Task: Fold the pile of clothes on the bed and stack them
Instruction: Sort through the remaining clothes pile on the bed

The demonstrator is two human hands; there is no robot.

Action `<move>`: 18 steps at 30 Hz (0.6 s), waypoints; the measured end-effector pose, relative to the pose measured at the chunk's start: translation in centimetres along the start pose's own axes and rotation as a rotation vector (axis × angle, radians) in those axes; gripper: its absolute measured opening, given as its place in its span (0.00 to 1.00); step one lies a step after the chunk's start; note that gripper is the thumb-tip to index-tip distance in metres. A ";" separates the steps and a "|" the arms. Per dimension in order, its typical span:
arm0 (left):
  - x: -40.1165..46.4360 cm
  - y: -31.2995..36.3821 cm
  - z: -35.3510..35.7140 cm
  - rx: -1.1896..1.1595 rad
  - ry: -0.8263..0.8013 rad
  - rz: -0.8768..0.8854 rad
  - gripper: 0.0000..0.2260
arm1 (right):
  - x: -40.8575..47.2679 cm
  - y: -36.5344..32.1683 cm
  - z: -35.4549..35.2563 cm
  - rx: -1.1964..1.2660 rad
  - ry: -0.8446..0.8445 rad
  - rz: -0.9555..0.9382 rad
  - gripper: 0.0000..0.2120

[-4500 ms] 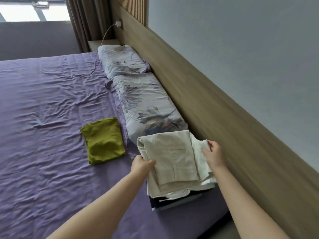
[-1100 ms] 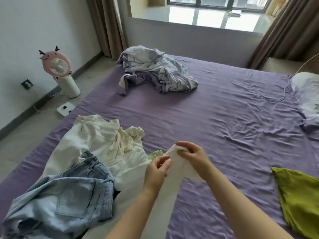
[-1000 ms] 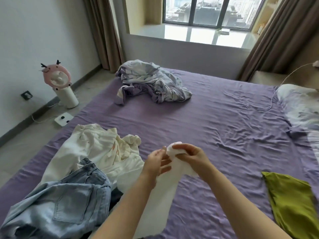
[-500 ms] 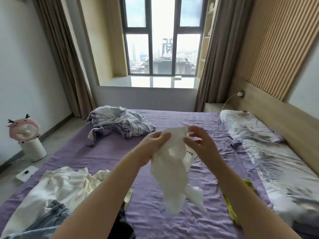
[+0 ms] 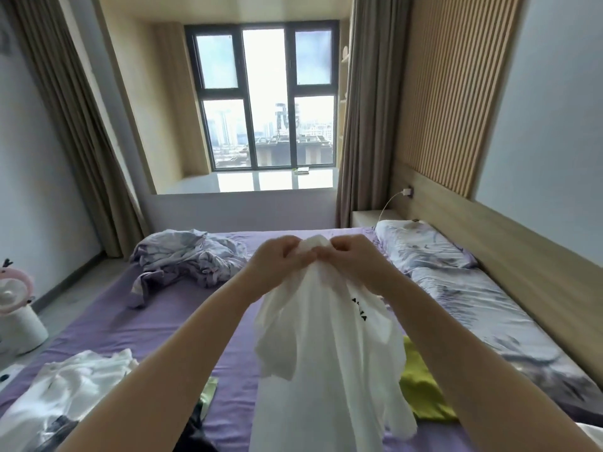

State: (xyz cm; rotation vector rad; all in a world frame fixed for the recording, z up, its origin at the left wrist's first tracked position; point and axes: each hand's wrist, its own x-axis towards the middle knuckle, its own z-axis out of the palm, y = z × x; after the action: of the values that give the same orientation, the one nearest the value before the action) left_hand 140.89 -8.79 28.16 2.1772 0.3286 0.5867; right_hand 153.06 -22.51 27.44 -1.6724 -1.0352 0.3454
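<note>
A white shirt [image 5: 323,347] with small black lettering hangs in the air in front of me over the purple bed [image 5: 156,327]. My left hand [image 5: 277,261] and my right hand [image 5: 354,262] both pinch its top edge, close together at chest height. The cloth drapes down and hides part of the bed below. A folded olive-green garment [image 5: 421,386] lies on the bed behind the shirt, to the right. The unfolded pile [image 5: 68,386], white clothes with a bit of denim, lies at the lower left.
A crumpled floral blanket [image 5: 186,259] lies at the far left of the bed. Floral pillows [image 5: 456,282] line the wooden headboard [image 5: 528,256] on the right. A pink and white fan [image 5: 16,308] stands on the floor at left. A window and curtains lie straight ahead.
Both hands lifted the white shirt from just above the bed to chest height, and it now hangs unfurled. My head turned up from the pile toward the window.
</note>
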 end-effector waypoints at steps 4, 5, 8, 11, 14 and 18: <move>-0.3 1.3 -0.1 -0.216 0.134 -0.074 0.13 | -2.3 2.4 -1.0 0.093 -0.133 0.089 0.06; -0.4 1.5 -0.5 -0.313 0.149 -0.105 0.11 | -2.9 3.2 -1.1 0.095 -0.161 0.111 0.05; -0.7 1.8 -2.1 -0.499 0.190 -0.159 0.08 | -4.5 5.0 -1.5 0.145 -0.222 0.113 0.02; -1.3 1.5 -3.1 -0.552 0.223 -0.215 0.06 | -4.9 5.4 -2.3 0.163 -0.189 0.085 0.03; -2.1 1.3 -2.9 -0.625 0.243 -0.277 0.06 | -4.0 5.0 -2.6 0.039 -0.066 0.002 0.09; -2.9 1.7 -1.9 -0.634 0.164 -0.257 0.06 | -3.0 3.7 -1.9 -0.032 -0.067 -0.062 0.08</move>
State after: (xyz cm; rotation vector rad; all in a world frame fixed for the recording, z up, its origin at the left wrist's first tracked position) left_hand 137.44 -9.78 29.70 1.4582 0.4330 0.6222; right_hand 154.30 -26.20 24.07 -1.6636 -1.1452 0.3482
